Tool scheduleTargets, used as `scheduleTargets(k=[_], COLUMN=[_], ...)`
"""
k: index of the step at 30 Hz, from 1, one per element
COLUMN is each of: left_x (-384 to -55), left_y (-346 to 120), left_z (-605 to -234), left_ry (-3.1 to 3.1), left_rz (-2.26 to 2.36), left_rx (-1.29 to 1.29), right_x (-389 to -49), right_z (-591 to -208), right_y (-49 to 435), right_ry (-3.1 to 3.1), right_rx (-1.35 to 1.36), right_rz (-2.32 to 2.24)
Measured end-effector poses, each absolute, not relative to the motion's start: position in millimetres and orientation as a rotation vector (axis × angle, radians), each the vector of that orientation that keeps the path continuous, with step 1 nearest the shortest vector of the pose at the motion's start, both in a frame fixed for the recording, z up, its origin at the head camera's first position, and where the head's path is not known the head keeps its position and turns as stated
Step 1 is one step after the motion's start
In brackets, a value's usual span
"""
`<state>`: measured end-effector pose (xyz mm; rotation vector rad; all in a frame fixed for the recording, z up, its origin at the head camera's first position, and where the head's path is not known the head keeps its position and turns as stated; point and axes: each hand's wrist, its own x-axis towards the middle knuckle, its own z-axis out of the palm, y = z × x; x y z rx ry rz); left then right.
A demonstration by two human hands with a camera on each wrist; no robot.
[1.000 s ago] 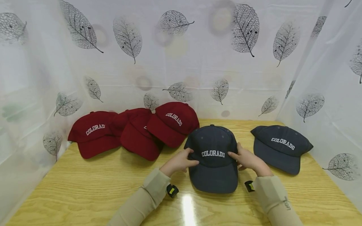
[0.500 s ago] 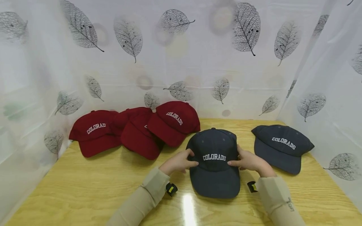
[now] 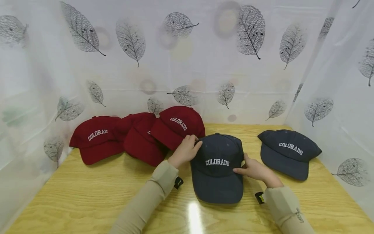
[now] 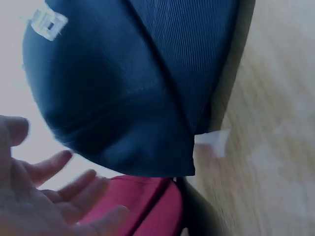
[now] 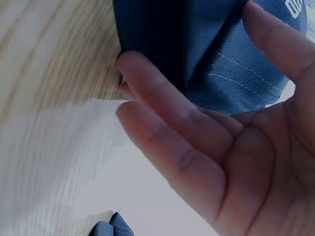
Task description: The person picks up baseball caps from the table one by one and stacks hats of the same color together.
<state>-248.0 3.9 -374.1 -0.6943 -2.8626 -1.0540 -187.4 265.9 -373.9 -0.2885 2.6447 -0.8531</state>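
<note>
A navy baseball cap lettered COLORADO sits on the table, brim toward me, between my hands. My left hand is up at the left side of its crown; in the left wrist view the left fingers are spread loosely, apart from the fabric. On the other side, my right hand holds the cap's edge, thumb on the front and fingers at the side. The right wrist view shows the right thumb against the crown and a fingertip at the cap's lower edge. Behind the left hand lies a dark red cap.
Two more dark red caps, the leftmost cap and a middle cap, overlap in a row at the back left. Another navy cap lies at the right. A leaf-printed white curtain encloses the wooden table.
The navy cap has shifted slightly toward me. My left hand has left its front and moved up and back along the crown. My right hand stays at the cap's right side.
</note>
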Motion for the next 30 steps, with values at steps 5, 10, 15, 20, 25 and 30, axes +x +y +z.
scheduleTargets(k=[5,10,15,20,25,30], left_x=[-270,-284,-298,-324,-327,-320], left_y=[17,24,29,32,42,45], left_z=[-374,-380,-385,-416,-425,-426], left_ry=[-2.834,-2.893,-2.908,-2.811,-2.783,-2.742], left_rz=[-1.318,-1.406,-1.563,-1.675,-1.814,-1.740], left_rx=[-0.704,-0.711,-0.681,-0.699,-0.440,-0.318], right_x=[-187,-187,-185,-183,-183,-183], right_z=[-371,-372,-373,-372,-373,-374], right_y=[264,263,261,258,256,253], right_ry=[2.649,2.643,2.637,2.635,2.641,2.645], right_rx=[-0.281,-0.296,-0.280,-0.279,-0.295,-0.333], right_rz=[-0.841,-0.847,-0.865,-0.872,-0.876,-0.854])
